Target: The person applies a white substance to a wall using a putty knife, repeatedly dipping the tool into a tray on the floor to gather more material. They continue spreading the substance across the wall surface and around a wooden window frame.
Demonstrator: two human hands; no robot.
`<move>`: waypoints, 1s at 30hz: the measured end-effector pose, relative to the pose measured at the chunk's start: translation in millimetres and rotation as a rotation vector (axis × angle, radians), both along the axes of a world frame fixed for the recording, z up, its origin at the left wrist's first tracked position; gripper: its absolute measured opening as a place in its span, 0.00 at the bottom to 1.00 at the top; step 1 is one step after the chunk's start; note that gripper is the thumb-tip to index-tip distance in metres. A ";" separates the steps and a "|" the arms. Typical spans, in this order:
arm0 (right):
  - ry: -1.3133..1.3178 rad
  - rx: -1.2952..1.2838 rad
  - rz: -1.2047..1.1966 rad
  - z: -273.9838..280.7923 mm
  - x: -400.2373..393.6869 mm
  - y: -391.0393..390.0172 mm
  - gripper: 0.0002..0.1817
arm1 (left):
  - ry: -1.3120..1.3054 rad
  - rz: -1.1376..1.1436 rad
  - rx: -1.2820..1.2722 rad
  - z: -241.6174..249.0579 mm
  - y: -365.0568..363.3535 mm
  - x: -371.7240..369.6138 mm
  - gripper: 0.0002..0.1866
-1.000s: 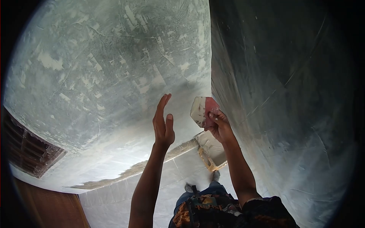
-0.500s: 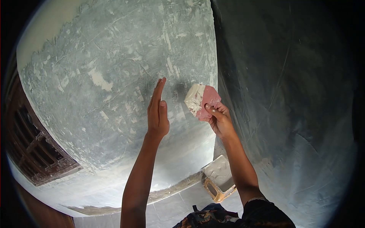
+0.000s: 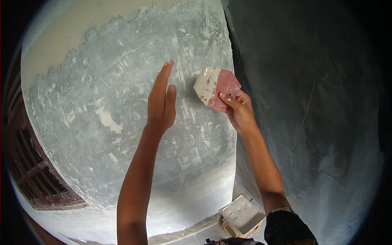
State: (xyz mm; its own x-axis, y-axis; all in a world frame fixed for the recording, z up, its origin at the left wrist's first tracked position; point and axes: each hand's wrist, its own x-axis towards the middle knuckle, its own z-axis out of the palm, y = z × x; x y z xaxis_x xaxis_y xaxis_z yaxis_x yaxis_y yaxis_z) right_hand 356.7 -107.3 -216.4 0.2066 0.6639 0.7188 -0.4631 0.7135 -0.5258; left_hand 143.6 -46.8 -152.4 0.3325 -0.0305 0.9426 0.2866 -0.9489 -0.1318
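Jutting up-left from right hand [image 3: 241, 111], scraper [image 3: 216, 87]

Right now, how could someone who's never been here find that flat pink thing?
Find the big, patchy grey wall, then the right hand raised near its right-hand edge. That hand grips a flat, many-sided plate. Nothing else around it is pink: one part is pink, the other smeared off-white.

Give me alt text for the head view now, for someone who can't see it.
The right hand holds a pink scraper, partly coated in pale paste, before a patchy grey wall; the left hand is raised, fingers straight. Low down near the corner stands a tub of pale paste.
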 end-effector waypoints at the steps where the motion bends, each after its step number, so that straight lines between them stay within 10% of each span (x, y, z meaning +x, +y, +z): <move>1: -0.108 0.140 -0.162 36.2 22.5 22.7 0.04 | -0.023 -0.047 0.100 35.2 11.6 8.2 0.29; 13: -0.255 0.646 -1.452 242.4 80.1 84.1 0.09 | -0.050 0.141 0.361 161.7 53.3 52.1 0.29; 25: -0.537 1.004 -1.728 332.8 115.5 156.9 0.12 | -0.087 0.336 0.505 179.7 81.9 50.6 0.27; 30: -0.592 0.929 -1.841 282.7 103.7 165.6 0.13 | -0.053 0.353 0.472 179.8 85.6 49.0 0.27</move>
